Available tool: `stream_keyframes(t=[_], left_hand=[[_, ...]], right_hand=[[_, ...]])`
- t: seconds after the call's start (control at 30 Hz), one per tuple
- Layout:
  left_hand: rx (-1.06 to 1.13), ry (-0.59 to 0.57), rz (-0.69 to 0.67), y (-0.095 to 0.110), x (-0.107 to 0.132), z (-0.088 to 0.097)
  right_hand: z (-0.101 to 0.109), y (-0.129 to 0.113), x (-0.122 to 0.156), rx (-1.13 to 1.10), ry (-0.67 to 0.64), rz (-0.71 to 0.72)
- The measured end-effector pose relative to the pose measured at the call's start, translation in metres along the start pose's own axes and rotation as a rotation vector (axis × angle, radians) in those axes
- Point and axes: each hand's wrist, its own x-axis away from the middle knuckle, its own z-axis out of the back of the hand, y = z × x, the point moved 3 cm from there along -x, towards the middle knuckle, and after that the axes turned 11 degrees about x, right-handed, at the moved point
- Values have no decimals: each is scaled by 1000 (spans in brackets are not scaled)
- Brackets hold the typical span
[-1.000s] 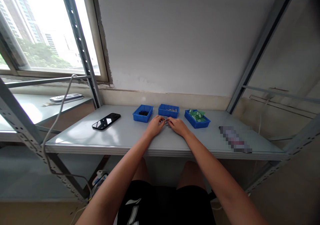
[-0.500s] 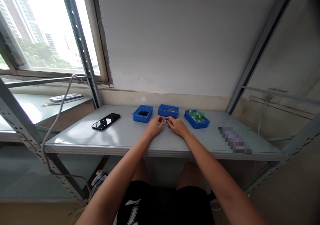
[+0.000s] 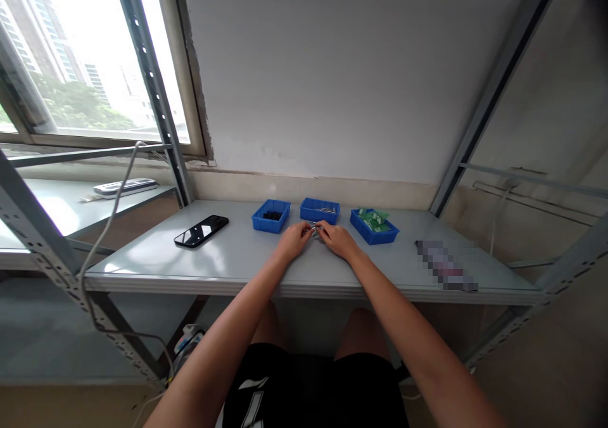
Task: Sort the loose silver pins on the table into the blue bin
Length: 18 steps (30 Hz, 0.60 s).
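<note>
1. Your left hand (image 3: 294, 240) and right hand (image 3: 338, 239) are pinched narrow on tiny metal bits (image 3: 314, 226), at the counter (image 3: 247, 257), just in front of the middle blue bin (image 3: 317, 215).
2. Probably light, stiff, kinda slippery; grab by the ends (too small to count, sorry).
3. Three blue bins (image 3: 269, 226), one phone (image 3: 202, 232).

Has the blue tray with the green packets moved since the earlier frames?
No; judged against the metal upright to its right, the blue tray sits in the same place.

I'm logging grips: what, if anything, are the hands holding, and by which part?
The left hand and right hand seem to pinch a small silvery piece between them; which part cannot be told.
</note>
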Motion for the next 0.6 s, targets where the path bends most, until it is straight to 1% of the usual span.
stream_keyframes(t=[0.33, 0.5, 0.6], left_hand=[[42, -6, -54, 7, 0, 3], [58, -1, -34, 5, 1, 1], [47, 7, -13, 2, 1, 0]], right_hand=[[-3, -1, 0, 13, -37, 55], [-3, -1, 0, 3, -43, 69], [-3, 0, 0, -9, -23, 51]])
